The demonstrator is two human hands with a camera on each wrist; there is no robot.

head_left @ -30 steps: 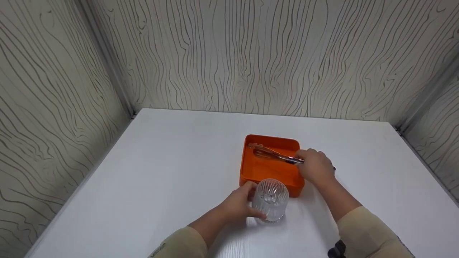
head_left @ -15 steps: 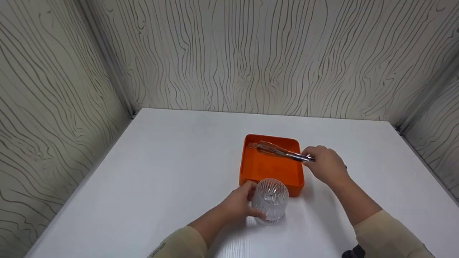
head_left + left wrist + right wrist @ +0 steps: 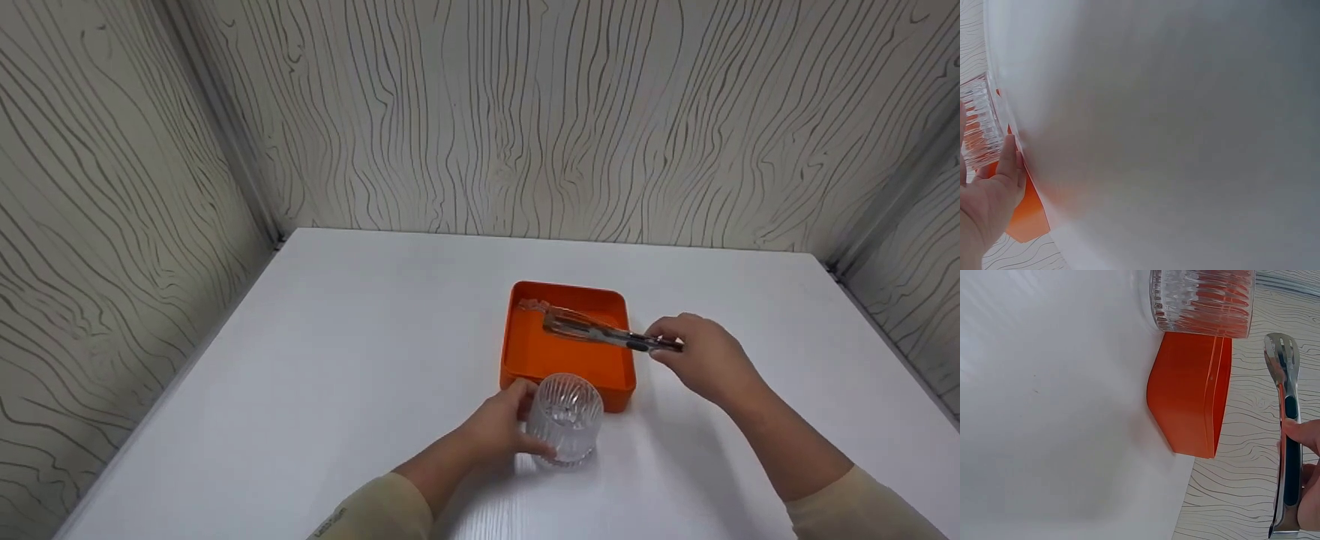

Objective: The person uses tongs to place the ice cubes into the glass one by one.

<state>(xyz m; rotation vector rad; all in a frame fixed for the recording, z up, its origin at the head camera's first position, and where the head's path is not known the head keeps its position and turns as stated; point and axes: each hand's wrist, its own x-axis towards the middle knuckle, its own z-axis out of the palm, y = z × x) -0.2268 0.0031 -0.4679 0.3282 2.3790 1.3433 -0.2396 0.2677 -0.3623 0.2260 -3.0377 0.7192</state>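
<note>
My left hand (image 3: 491, 427) grips the side of a clear ribbed glass (image 3: 568, 427), which stands on the table against the front of a square orange tray (image 3: 571, 381). In the left wrist view, fingers (image 3: 1008, 160) curve beside the glass (image 3: 979, 124). My right hand (image 3: 705, 356) pinches metal tongs (image 3: 600, 334) just right of the tray, their head hanging over it. Slots and dark grip inserts show on the tongs (image 3: 1291, 405) in the right wrist view. Small clear pieces (image 3: 532, 304) lie at the tray's back left corner; what they are I cannot tell.
The white table (image 3: 360, 330) extends on both sides of the tray. Wood-grain patterned panels (image 3: 480, 120) stand behind the table and at its left and right.
My right hand has moved right, drawing the tongs partly off the tray and turning them; it now holds them nearer the handle's end. The left hand and glass have stayed put.
</note>
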